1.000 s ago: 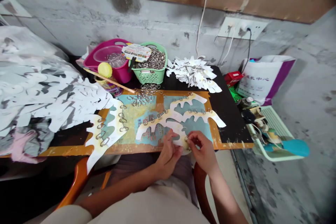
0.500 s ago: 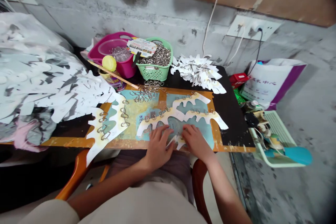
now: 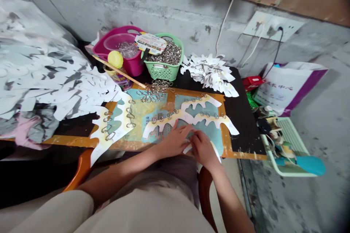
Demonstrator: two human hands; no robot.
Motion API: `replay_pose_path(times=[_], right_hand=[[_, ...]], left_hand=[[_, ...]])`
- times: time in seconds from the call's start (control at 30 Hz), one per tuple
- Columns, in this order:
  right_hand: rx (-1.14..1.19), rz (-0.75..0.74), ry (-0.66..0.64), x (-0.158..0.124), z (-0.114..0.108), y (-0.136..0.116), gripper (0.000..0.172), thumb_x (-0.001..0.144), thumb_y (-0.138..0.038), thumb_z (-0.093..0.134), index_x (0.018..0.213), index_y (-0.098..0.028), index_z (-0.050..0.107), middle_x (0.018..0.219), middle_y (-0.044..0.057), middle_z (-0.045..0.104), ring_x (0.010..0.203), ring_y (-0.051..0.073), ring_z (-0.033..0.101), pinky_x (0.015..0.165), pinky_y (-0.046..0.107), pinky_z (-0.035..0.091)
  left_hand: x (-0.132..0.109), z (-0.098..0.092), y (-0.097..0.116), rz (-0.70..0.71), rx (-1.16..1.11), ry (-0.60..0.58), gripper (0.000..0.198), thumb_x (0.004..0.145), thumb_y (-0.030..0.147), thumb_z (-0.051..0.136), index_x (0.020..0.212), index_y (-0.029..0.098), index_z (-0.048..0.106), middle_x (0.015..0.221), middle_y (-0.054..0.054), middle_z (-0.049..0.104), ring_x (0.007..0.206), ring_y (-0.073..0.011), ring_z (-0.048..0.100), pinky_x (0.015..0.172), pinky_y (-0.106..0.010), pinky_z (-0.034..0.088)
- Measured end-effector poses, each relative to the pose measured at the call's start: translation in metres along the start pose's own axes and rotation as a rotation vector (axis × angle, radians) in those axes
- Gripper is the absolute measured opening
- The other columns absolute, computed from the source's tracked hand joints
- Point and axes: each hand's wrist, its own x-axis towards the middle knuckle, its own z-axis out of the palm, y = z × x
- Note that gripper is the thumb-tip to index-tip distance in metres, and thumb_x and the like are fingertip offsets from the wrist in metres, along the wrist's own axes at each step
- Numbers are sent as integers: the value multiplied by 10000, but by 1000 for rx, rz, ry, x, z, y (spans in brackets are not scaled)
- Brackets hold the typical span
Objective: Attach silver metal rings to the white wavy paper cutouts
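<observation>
The left hand (image 3: 175, 140) was laid open across a white paper cutout (image 3: 164, 123) strung with metal rings (image 3: 161, 118), while the right hand (image 3: 203, 150) was curled narrowly beside a paper strip (image 3: 188, 149), though no hold on it could be made out. Both hands were placed over a painted board (image 3: 136, 125) on the counter (image 3: 246, 123).

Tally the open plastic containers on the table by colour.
Pink tub: 1
Clear bowl: 1
Green basket: 1
Total: 3
</observation>
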Motion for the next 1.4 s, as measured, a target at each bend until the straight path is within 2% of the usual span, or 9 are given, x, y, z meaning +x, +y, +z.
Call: replay_pose_path(times=[0.13,0.33,0.57,0.67,0.77,0.9,1.13,1.27,1.4], right_hand=[[-23,4,-5,-3,1,2,152,941,-106,427,928,-178,561,929,85,526,878,247,498,765,353,431],[-139,12,11,-3,2,-2,146,925,-119,441,919,-171,577,875,94,534,837,265,485,718,373,386],[-112,70,43,-19,9,-27,167,933,-134,425,852,-170,566,843,96,542,796,262,485,701,378,353],[-6,100,93,-24,-3,-25,170,961,-147,418,939,-168,586,881,93,567,828,256,501,718,369,367],[26,151,167,-20,-19,-13,233,980,-177,445,1175,-158,571,984,106,594,906,266,503,783,382,393],[4,26,29,-6,-24,0,235,957,-119,467,1093,-188,646,927,81,610,869,249,499,777,367,402],[-47,-36,-50,2,-10,4,163,944,-109,518,949,-184,662,871,62,614,869,235,510,775,353,394],[-148,-33,3,-10,-9,0,204,978,-136,443,936,-167,641,849,77,591,822,236,503,721,363,351],[-151,15,87,-30,-15,0,232,994,-138,405,974,-156,635,861,88,600,798,236,498,711,368,328]], left_hand=[[7,13,-18,-16,-113,-47,619,770,64,563,1310,247,321,1228,-40,657,1281,-209,519,1212,-535,99],[7,17,-28,-8,-207,2,505,780,106,610,1232,246,433,1071,-20,701,1171,-229,585,1198,-555,111],[6,18,-31,75,-58,43,158,840,187,643,973,262,684,1036,-32,708,1216,-263,538,1195,-573,135],[3,19,-30,120,0,45,151,871,163,606,866,273,710,982,1,719,1261,-265,503,1193,-586,116],[-1,19,-26,157,87,82,201,883,140,569,844,268,719,1080,-16,690,1263,-266,489,1184,-608,103],[-6,18,-19,153,171,129,199,860,132,578,800,259,718,1210,-68,602,1217,-270,496,1164,-643,135],[-8,18,-20,211,147,86,281,888,70,478,873,266,679,1186,-23,656,1303,-255,477,1194,-625,40],[-5,21,-28,111,54,82,143,896,153,566,975,240,646,1049,-43,710,1299,-281,498,1173,-666,29],[-4,22,-30,98,62,82,175,892,199,597,1047,261,651,1064,-30,717,1317,-275,472,1173,-654,19]])
